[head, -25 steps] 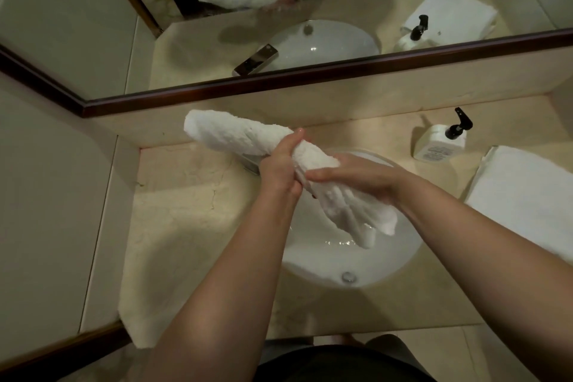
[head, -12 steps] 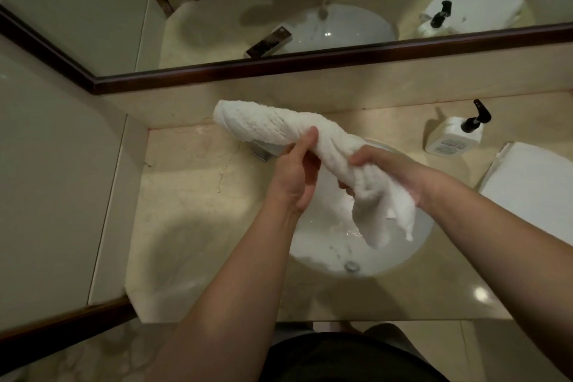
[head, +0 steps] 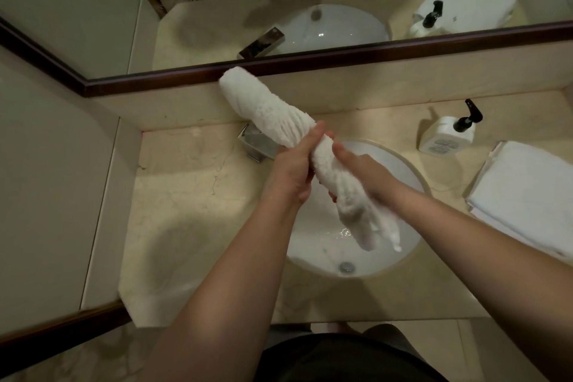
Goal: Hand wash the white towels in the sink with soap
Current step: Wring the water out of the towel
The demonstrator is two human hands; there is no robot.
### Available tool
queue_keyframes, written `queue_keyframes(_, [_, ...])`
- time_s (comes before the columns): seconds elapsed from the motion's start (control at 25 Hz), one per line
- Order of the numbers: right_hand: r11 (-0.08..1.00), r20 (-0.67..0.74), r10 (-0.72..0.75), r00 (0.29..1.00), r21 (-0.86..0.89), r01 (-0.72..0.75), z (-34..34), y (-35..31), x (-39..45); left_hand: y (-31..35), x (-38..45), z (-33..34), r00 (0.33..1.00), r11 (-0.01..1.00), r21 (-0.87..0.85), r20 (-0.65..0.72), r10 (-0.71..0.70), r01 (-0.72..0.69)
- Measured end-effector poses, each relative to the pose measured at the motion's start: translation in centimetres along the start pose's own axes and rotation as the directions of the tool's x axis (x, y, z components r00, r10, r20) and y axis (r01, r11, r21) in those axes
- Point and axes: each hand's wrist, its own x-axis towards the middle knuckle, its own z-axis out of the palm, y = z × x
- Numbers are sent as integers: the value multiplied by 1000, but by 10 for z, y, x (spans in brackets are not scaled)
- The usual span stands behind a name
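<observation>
White rolled towel [head: 310,158] runs slantwise above the sink [head: 400,170], left hand [head: 291,170] and right hand [head: 362,170] gripping its middle; the fingertips are hidden behind it.

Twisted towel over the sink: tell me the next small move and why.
Probably twist a little tighter. Both the left hand and right hand grip the rolled towel above the basin, and water seems to be falling from its lower end, so it likely still holds water.

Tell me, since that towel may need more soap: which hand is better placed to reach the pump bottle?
Right, probably. The soap pump bottle stands on the counter's right side, beyond the right hand. The left hand would have to cross the twisted towel both hands grip.
</observation>
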Motion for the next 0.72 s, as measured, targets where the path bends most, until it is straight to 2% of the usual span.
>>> queue_keyframes(0.12, [984, -90, -124, 988, -138, 111, 2, 10, -2, -5, -1, 12, 992, 999, 19, -122, -26, 29])
queue_keyframes(0.2, [966, -111, -160, 981, -222, 132, -1, 13, -2, -10, -1, 18, 984, 999, 25, -173, -30, 35])
queue_keyframes(0.32, [964, -96, -135, 986, -243, 108, -7, 11, -5, -14, 1, 20, 971, 1000, 1, -238, 5, -5])
queue_keyframes(0.44, [982, 1, -66, 998, -180, 66, -16, 3, -15, -16, 1, 19, 960, 995, 101, -274, 54, -27])
queue_keyframes(0.52, [997, 32, -27, 999, -66, 29, -20, 3, -19, -13, -2, 17, 975, 990, 139, -215, 62, -32])
queue_keyframes(0.64, [974, 76, 73, 994, 207, -88, -25, 9, -20, -9, -9, 6, 994, 994, -101, 89, 61, -52])
queue_keyframes(0.72, [896, 228, 159, 961, 374, -238, -30, 10, -21, -12, -13, -4, 981, 984, -168, 177, 85, -55])
